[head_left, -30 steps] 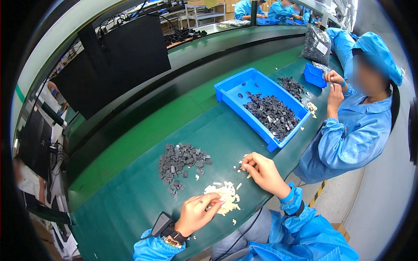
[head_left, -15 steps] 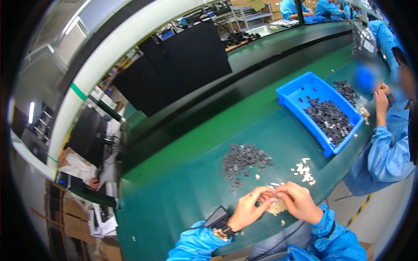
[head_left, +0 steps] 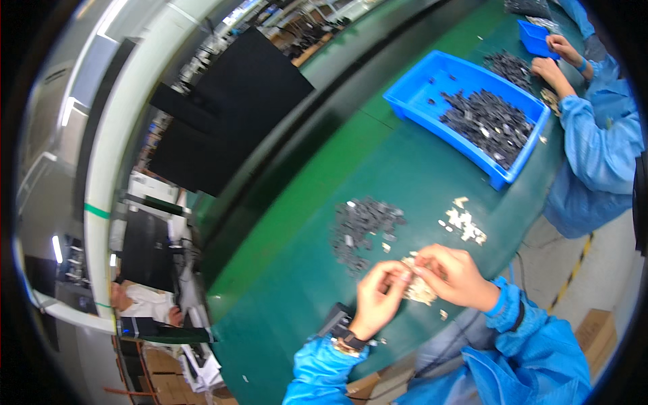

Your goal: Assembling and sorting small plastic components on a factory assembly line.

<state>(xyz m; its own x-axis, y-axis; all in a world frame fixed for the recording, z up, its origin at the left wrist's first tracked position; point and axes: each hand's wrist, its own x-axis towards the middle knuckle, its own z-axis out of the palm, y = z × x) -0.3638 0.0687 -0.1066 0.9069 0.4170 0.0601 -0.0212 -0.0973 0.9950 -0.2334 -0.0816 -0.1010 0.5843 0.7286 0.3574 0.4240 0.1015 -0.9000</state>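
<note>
My left hand (head_left: 378, 298) and my right hand (head_left: 460, 278) meet fingertip to fingertip over a small pile of beige bits (head_left: 420, 293) near the table's front edge. Both are closed in a pinch; whatever lies between the fingers is too small and blurred to name. Just beyond my left hand spreads a heap of small dark grey plastic pieces (head_left: 364, 226). Farther out from my right hand lies a scatter of small whitish pieces (head_left: 466, 224).
A blue plastic bin (head_left: 440, 138) holding many dark pieces stands at the far right of the green table (head_left: 290, 297). Beyond it a co-worker's hands (head_left: 555, 75) work beside another dark heap (head_left: 507, 67). A black panel (head_left: 229, 115) stands at the back left.
The whole view has tilted and shifted, so the bin and heaps sit higher in the picture. My hands stay together over the beige pile, fingers still pinched.
</note>
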